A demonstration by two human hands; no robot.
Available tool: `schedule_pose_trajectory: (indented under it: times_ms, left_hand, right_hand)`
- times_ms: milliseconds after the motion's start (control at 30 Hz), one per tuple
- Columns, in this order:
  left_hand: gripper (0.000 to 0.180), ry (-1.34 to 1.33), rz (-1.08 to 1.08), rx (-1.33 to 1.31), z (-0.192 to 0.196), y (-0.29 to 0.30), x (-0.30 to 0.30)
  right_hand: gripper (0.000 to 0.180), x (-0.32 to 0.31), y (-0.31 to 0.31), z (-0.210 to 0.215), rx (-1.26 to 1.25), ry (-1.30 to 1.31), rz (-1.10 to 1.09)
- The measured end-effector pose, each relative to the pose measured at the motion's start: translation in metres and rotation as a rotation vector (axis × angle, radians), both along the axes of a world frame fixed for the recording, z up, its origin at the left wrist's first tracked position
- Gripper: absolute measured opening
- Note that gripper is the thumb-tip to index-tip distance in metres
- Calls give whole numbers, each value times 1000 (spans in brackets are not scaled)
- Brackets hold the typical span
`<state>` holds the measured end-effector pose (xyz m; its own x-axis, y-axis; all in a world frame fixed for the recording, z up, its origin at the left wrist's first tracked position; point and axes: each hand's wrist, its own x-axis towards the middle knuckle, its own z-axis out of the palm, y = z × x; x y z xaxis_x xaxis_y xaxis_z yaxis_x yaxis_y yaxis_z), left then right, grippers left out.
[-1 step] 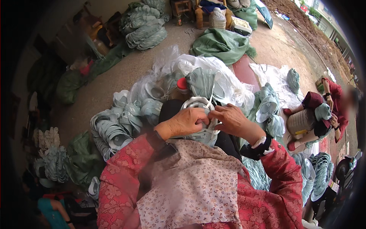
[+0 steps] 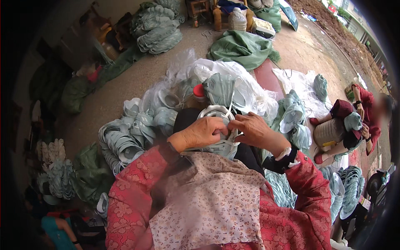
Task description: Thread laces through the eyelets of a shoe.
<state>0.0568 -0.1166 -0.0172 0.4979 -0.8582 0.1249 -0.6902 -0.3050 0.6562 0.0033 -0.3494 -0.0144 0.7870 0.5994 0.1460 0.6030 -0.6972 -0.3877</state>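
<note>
A pale blue-green shoe upper [image 2: 223,150] with a white-edged collar rests on my lap, over dark trousers and a flowered apron [image 2: 208,196]. My left hand [image 2: 204,132] is closed on its left side, fingers curled over the lacing area. From the right, my right hand [image 2: 256,130] pinches a white shoelace [image 2: 230,109] at the eyelets; the fingertips of both hands nearly meet. What lies between the fingertips is partly hidden. Just beyond stand another pale upper [image 2: 219,89] and a red-capped bottle [image 2: 199,91].
Stacked pale uppers [image 2: 121,143] lie at my left, with more uppers [image 2: 292,116] at my right. Clear plastic wrapping [image 2: 264,102] and a green sack [image 2: 241,50] are ahead. At far right a person in red [image 2: 366,104] sits by a round tub [image 2: 329,134], holding an upper.
</note>
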Motion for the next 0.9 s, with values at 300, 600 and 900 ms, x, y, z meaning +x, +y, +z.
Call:
schedule_pose_trajectory:
  times_ms: [300, 600, 900]
  left_hand:
    - [20, 104, -26, 32, 8, -2, 9]
    - [15, -84, -10, 104, 2, -16, -2]
    - [6, 21, 113, -263, 2, 10, 10]
  right_hand:
    - [35, 4, -17, -18, 387, 276, 28]
    - [34, 7, -14, -31, 446, 233, 4]
    - [29, 13, -15, -22, 358, 215, 76]
